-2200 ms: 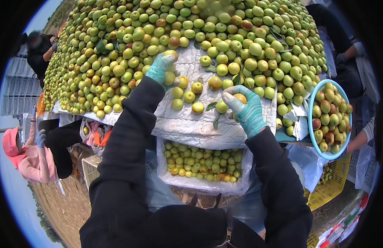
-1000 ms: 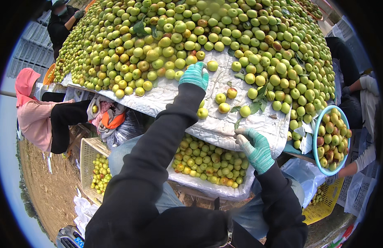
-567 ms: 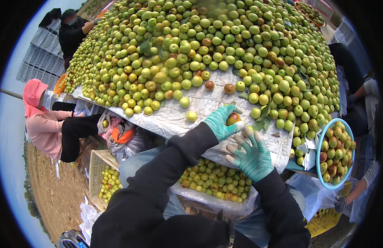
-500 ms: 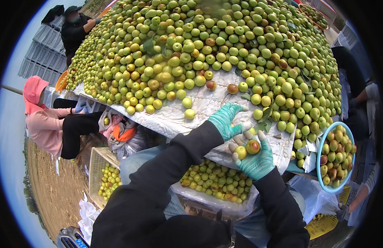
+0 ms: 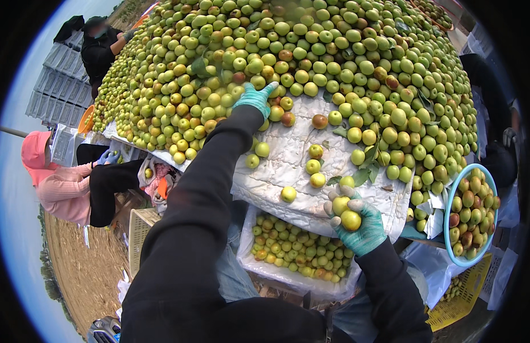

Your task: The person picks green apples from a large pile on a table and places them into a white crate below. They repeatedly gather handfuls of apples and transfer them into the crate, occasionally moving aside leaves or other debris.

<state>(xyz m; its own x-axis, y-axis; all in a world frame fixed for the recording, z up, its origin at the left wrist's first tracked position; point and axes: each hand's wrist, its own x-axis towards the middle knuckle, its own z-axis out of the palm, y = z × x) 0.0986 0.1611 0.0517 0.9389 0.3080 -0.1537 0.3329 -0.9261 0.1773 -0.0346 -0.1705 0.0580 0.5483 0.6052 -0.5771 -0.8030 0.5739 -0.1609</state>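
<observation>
A large heap of green jujubes point(image 5: 310, 48), some with red-brown patches, rises before me on a white quilted sheet point(image 5: 270, 171). My left hand point(image 5: 257, 98), in a teal glove with pale fingertips, reaches to the heap's near edge. Its fingers are apart over the fruit, with nothing visibly held. Above the sheet's front edge, my right hand point(image 5: 365, 230), gloved alike, is closed around jujubes point(image 5: 350, 220); two show between its fingers. Several loose jujubes point(image 5: 317, 180) lie on the sheet between the hands.
Below the sheet stands a plastic-lined crate point(image 5: 245, 251) of jujubes. A blue-rimmed basket point(image 5: 447, 220) of redder ones is at the right, above a yellow crate point(image 5: 465, 300). A cream crate point(image 5: 140, 231) stands left. People work around the heap, one wearing a pink hood point(image 5: 36, 153).
My left hand has moved from beside the right hand up and left to the heap. Several loose jujubes now lie on the sheet. The right hand still holds fruit; the reddish one no longer shows there.
</observation>
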